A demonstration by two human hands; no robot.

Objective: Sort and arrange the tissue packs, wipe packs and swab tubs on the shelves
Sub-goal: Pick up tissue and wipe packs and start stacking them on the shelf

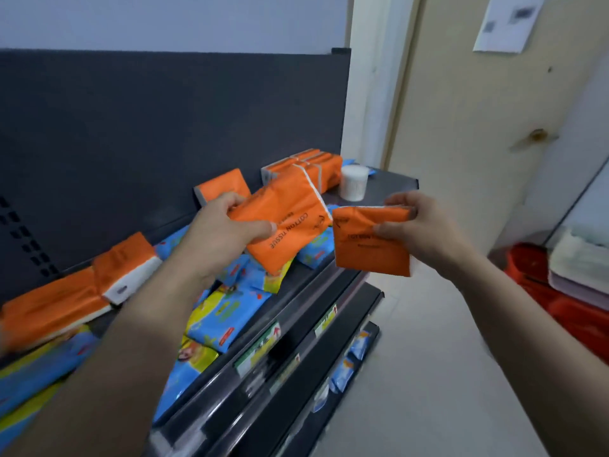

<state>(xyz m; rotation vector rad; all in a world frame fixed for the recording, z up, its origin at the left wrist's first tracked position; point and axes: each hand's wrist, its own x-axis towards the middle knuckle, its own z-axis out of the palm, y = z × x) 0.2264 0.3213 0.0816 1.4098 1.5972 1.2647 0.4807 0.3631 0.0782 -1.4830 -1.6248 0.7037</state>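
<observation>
Reaching forward from the lower edge, our two bare forearms stretch over the top shelf (389, 184). Our left hand (227, 225) grips one end of an orange tissue pack (290, 222), thumb on its printed face, fingers curled over the far side. The pack tilts above blue and yellow wipe packs (214, 319) jumbled on the shelf. Behind it sits a row of orange packs (313, 163), with a white swab tub (354, 183) just beside them. Our right hand (421, 225) pinches a second orange pack (370, 249) near its upper right corner, in the air just beside the first. More orange packs (59, 301) at far left are blurred and partly cut off. The shelf-edge labels (260, 352) are too smeared to read.
</observation>
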